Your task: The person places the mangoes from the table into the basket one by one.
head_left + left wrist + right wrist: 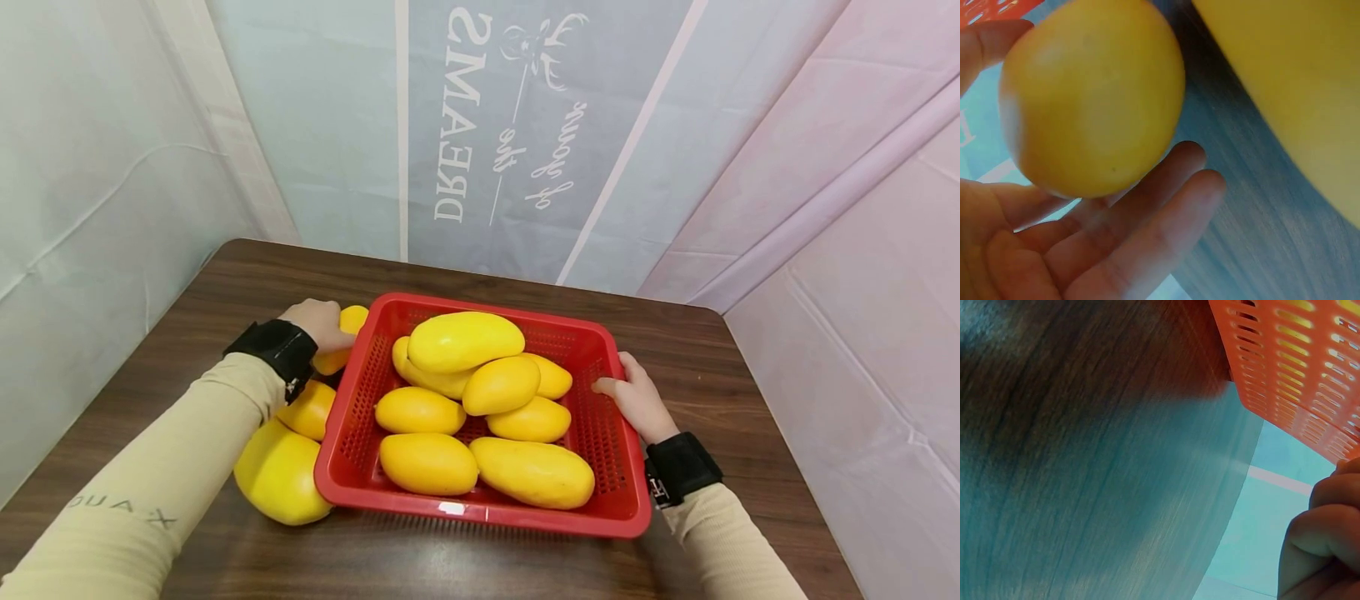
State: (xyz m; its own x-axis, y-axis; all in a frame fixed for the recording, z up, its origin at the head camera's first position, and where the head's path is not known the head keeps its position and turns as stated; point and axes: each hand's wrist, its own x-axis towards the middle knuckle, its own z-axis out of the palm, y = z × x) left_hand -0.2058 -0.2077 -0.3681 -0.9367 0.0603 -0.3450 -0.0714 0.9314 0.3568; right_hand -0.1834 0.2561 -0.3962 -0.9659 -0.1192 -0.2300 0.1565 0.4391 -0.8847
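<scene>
A red plastic basket with slotted walls holds several yellow mangoes, some stacked on others. My right hand grips its right rim, thumb inside; the right wrist view shows curled fingers by the slotted outer wall. Just outside the basket's left wall, my left hand holds a mango between thumb and fingers. Part of that mango is hidden by the hand and the rim in the head view. Whether the basket lies flat on the table I cannot tell.
Left of the basket, below my left wrist, lie another mango and a large yellow fruit, close against the basket. They stand on a dark wooden table. Behind it hangs a printed grey-blue cloth; pale cloth walls flank both sides.
</scene>
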